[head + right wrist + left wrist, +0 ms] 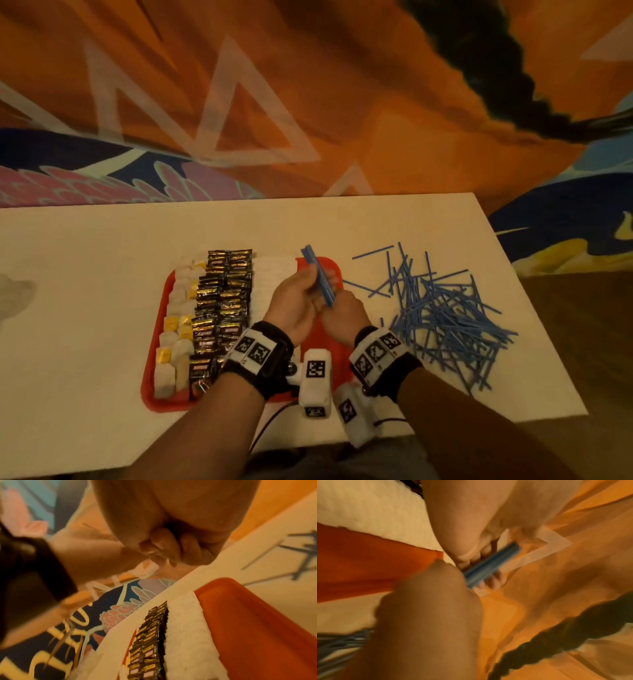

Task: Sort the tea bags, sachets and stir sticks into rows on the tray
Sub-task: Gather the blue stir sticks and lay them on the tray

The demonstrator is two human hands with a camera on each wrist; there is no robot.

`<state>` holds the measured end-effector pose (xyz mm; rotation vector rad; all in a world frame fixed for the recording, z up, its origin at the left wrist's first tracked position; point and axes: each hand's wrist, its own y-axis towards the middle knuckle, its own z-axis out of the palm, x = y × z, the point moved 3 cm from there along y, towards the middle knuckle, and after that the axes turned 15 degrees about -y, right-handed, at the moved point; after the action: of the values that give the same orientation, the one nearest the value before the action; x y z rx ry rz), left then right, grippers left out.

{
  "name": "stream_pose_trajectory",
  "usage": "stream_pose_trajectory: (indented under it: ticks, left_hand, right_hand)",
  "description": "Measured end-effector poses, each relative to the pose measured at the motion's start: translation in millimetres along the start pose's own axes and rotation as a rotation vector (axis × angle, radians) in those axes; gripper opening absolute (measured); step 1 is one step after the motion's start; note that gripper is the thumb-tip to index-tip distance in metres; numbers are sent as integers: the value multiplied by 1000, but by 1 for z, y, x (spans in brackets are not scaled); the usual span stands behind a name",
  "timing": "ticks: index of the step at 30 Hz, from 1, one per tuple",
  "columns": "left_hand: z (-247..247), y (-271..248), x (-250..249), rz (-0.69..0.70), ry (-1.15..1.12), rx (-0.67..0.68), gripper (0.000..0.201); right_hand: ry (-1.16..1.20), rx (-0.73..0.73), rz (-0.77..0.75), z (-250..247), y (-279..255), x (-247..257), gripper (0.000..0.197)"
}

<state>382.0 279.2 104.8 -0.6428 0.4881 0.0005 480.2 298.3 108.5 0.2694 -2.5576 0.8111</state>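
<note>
1. Both hands hold one bundle of blue stir sticks (318,277) above the red tray (323,263): the left hand (294,301) curls around its middle, and the right hand (344,317) pinches its near end.
2. The bundle's long axis runs near to far, roughly parallel to the rows of dark sachets (222,308) and white sachets (270,281).
3. The bare strip of tray lies directly beneath, right of those rows.
4. The loose pile of sticks (445,318) lies on the worktop (85,308) right of the tray, nearer the right hand.

One tray (156,383), two hands (297,301)
</note>
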Motion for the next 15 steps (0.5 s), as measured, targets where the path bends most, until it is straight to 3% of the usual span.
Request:
stream_pose_trajectory:
  ticks: [2, 6, 11, 15]
  left_hand:
    - [-9, 9, 16, -20, 105, 22, 15]
    - [-10, 30, 33, -63, 267, -59, 11]
    - [-5, 69, 45, -113, 440, -182, 16]
    - [-22, 111, 41, -137, 646, -352, 12]
  right_hand:
    - [18, 45, 38, 8, 8, -14, 9]
    - [16, 144, 85, 21, 26, -40, 25]
    - [49, 272, 31, 19, 46, -68, 46]
    - [28, 386, 71, 16, 58, -104, 67]
